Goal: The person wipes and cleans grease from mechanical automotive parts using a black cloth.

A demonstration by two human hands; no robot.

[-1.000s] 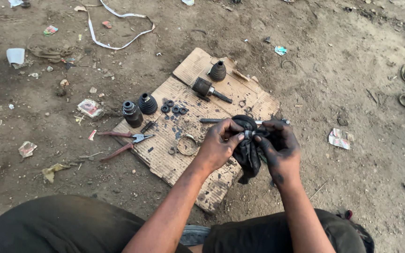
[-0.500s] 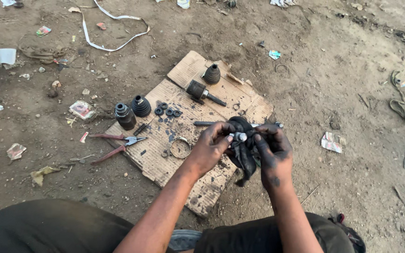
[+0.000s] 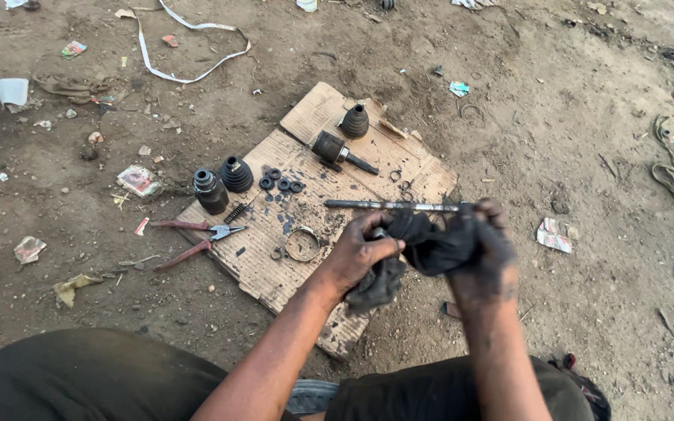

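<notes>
The person sits low over a flattened cardboard sheet (image 3: pixel 274 265) laid on the dirt ground, and both hands meet just off its near right edge. The left hand (image 3: pixel 360 257) is curled tight around a greasy black rag (image 3: pixel 423 245), fingers folded over the cloth; part of the rag hangs down below that hand, against the cardboard's edge. The right hand (image 3: pixel 485 253), blackened with grease, is closed on the same rag from the other side, so the cloth is bunched between the two. Whether something is wrapped inside it, I cannot tell.

Just beyond the hands, a thin metal shaft (image 3: pixel 391 206) lies across the cardboard. Further up the cardboard sit a joint piece with a stub shaft (image 3: pixel 337 150) and a black rubber boot (image 3: pixel 354 122). Toward its left end stand another ribbed boot (image 3: pixel 236 175) and a dark cylinder (image 3: pixel 210 191), with red-handled pliers (image 3: pixel 196 238) at the left edge and a metal ring clamp (image 3: pixel 302 244) close to the left hand.
</notes>
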